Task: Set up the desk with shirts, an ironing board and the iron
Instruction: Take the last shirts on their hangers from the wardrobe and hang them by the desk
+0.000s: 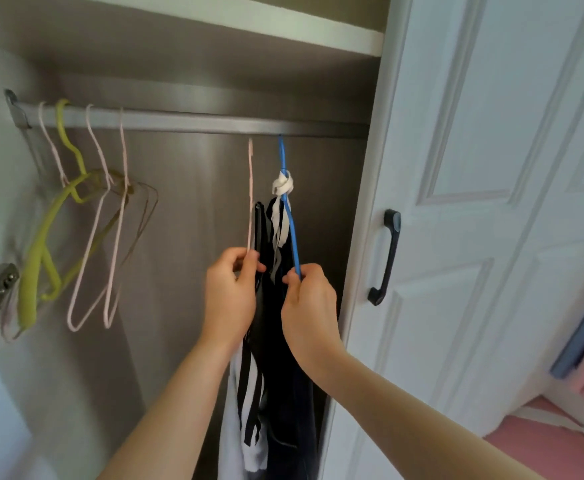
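Observation:
I look into an open wardrobe. My left hand [230, 292] pinches a pale pink hanger [250, 188] whose hook tip sits just below the metal rail [186, 121]. My right hand [306, 299] grips a blue hanger [289, 216] whose hook reaches up to the rail. Dark garments [270, 306] hang from these two hangers between my hands. A white strap is knotted around the blue hanger's neck. Lower down, a black-and-white striped shirt [247, 393] hangs behind my left forearm.
Several bare hangers, pale pink and a thick yellow-green one [37, 258], hang at the rail's left end. A shelf [283, 32] spans above. The white wardrobe door [474, 202] with a black handle [386, 256] stands open on the right. Pink floor shows at bottom right.

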Action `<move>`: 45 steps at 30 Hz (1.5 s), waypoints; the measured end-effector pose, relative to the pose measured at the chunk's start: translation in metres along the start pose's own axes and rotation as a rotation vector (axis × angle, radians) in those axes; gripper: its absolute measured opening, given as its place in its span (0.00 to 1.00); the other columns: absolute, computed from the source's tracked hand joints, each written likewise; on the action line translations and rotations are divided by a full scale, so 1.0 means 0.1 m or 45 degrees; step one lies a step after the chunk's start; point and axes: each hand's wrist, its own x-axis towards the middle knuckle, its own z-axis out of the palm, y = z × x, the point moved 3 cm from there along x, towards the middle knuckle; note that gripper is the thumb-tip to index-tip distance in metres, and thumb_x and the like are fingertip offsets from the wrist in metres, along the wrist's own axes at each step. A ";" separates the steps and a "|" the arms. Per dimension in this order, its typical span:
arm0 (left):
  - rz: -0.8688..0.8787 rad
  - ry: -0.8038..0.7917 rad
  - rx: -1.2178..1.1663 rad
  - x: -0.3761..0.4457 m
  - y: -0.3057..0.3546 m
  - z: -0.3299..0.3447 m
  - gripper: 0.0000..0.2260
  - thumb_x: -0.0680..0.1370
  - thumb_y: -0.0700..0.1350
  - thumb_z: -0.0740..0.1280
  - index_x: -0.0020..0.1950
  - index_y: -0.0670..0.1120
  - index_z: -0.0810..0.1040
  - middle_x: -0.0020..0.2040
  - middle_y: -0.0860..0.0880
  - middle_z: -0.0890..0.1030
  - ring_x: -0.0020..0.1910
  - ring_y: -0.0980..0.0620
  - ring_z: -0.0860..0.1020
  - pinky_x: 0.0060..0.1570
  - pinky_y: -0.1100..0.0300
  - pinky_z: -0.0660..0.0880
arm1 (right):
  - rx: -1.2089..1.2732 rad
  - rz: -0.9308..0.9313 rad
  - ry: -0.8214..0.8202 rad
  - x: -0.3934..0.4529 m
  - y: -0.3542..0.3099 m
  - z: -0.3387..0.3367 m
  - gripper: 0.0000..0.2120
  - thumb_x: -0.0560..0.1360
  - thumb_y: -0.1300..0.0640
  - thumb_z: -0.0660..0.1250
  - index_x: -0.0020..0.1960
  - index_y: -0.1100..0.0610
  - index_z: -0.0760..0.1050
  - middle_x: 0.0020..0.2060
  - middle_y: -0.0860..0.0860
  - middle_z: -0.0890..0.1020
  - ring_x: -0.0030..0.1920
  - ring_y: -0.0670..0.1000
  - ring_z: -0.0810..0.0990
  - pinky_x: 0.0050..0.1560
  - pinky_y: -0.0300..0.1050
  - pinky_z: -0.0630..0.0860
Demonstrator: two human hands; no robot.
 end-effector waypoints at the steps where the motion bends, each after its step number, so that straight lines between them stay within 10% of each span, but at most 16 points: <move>1: -0.006 -0.007 0.006 -0.08 0.03 -0.03 0.07 0.81 0.46 0.62 0.48 0.48 0.79 0.40 0.54 0.81 0.41 0.64 0.77 0.45 0.66 0.71 | -0.011 0.007 -0.010 -0.09 -0.02 -0.03 0.04 0.82 0.57 0.55 0.51 0.51 0.68 0.45 0.51 0.77 0.36 0.47 0.73 0.33 0.38 0.70; 30: 0.005 -0.028 0.136 -2.68 1.25 -1.48 0.08 0.81 0.47 0.61 0.49 0.47 0.78 0.40 0.57 0.82 0.26 0.61 0.71 0.33 0.65 0.67 | 0.041 0.205 0.051 -3.09 -0.83 -0.79 0.08 0.83 0.54 0.53 0.52 0.55 0.70 0.45 0.49 0.77 0.35 0.45 0.71 0.30 0.33 0.65; 45: 0.020 -0.127 0.020 -3.02 1.50 -1.76 0.07 0.82 0.47 0.60 0.50 0.49 0.77 0.41 0.58 0.82 0.38 0.60 0.77 0.40 0.69 0.72 | -0.046 0.234 0.267 -3.66 -1.03 -0.80 0.08 0.82 0.56 0.54 0.51 0.56 0.71 0.42 0.52 0.78 0.34 0.47 0.71 0.26 0.29 0.67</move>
